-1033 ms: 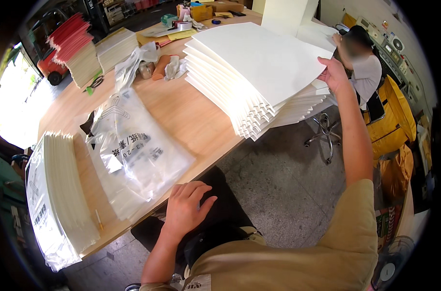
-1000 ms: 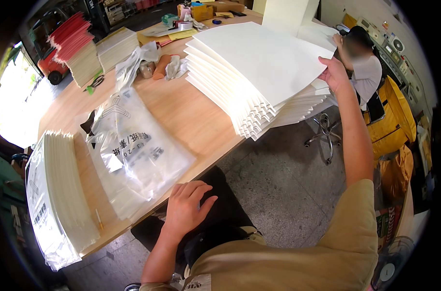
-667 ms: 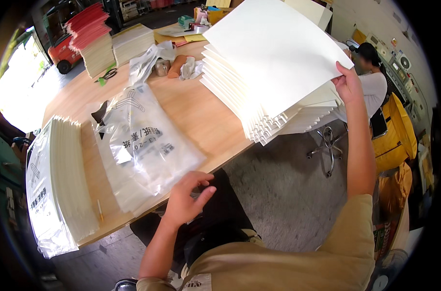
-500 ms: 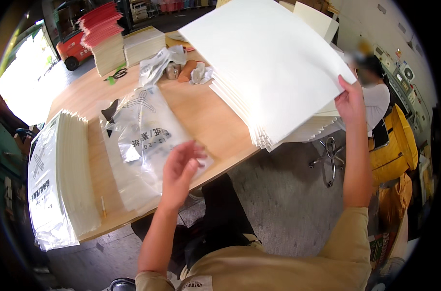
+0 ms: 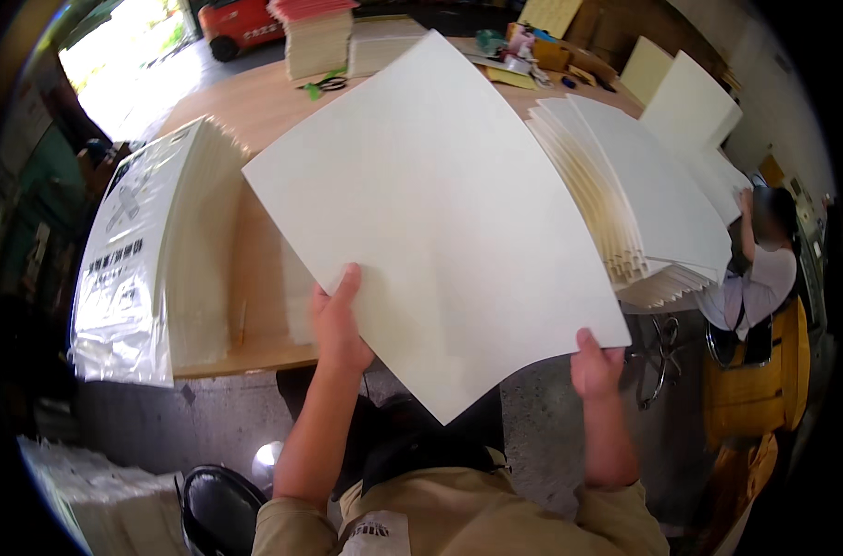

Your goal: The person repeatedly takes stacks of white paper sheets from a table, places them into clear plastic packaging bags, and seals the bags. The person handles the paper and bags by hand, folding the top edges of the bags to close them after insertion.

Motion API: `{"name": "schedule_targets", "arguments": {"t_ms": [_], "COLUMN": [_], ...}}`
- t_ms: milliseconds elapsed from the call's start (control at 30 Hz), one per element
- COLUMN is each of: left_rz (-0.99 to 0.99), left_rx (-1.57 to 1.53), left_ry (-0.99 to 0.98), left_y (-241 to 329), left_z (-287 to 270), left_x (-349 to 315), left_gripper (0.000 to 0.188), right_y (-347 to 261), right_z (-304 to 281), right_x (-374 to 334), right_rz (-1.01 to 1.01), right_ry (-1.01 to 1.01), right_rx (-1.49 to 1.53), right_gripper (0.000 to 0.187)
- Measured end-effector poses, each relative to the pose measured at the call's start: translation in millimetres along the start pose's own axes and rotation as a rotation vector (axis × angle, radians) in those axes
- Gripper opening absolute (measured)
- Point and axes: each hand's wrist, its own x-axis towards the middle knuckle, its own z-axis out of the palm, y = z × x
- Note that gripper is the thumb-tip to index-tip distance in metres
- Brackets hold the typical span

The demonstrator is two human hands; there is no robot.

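A large white sheet of stiff paper or card point(image 5: 440, 213) is held up in front of me, its near corner hanging over my lap. My left hand point(image 5: 338, 320) grips its left edge, thumb on top. At the lower right edge my right hand point(image 5: 595, 366) pinches it near a corner, where the sheet bends slightly. It cannot be told whether it is one sheet or a few together. Fanned-out stacks of similar white sheets point(image 5: 662, 190) lie just to its right. The sheet hides most of the table's middle.
A plastic-wrapped stack point(image 5: 125, 269) stands on the wooden table point(image 5: 264, 320) at left. Beyond are scissors point(image 5: 324, 85), a red-topped stack point(image 5: 315, 42) and a red vehicle point(image 5: 240, 26). Another person point(image 5: 760, 259) sits at right near a yellow bag point(image 5: 755, 375). A dark stool point(image 5: 219, 505) is lower left.
The sheet has come off the right-hand stack, leftward and towards me. My left hand, free before, now holds its left edge; my right hand has moved down and nearer with it.
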Motion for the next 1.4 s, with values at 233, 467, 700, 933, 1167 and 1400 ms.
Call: {"name": "schedule_targets", "arguments": {"t_ms": [233,467,700,933,1167,1400], "left_rz": [-0.051,0.074,0.081,0.045,-0.009,0.017], "left_rx": [0.027,-0.229,0.059,0.053,0.039,0.143], "left_ry": [0.066,-0.353,-0.216,-0.084,0.001,0.006], "left_y": [6.2,2.4,15.9,22.2,5.5,4.4], "left_z": [-36.9,-55.8,-45.4,-31.0,-27.2,-39.9], "left_x": [-0.3,-12.7,-26.6,-27.4,-16.6,-8.2], "left_gripper": [0.034,0.083,0.083,0.053,0.047,0.037], "right_y": [1.9,2.9,2.2,11.3,4.1,6.6], "right_z": [39.9,71.5,84.9,86.8,113.9,120.2], "right_x": [-1.8,4.0,-3.1,1.1,-13.8,-9.3], "right_rz": [-0.284,-0.744,-0.783,-0.868,-0.768,-0.803], "right_ry": [-0.329,-0.838,-0.994,-1.031,-1.118,-1.14], "right_rx": [-0.488,-0.785,-1.071,-1.159,-1.137,-1.118], "right_gripper": [0.04,0.039,0.043,0.054,0.039,0.036]}}
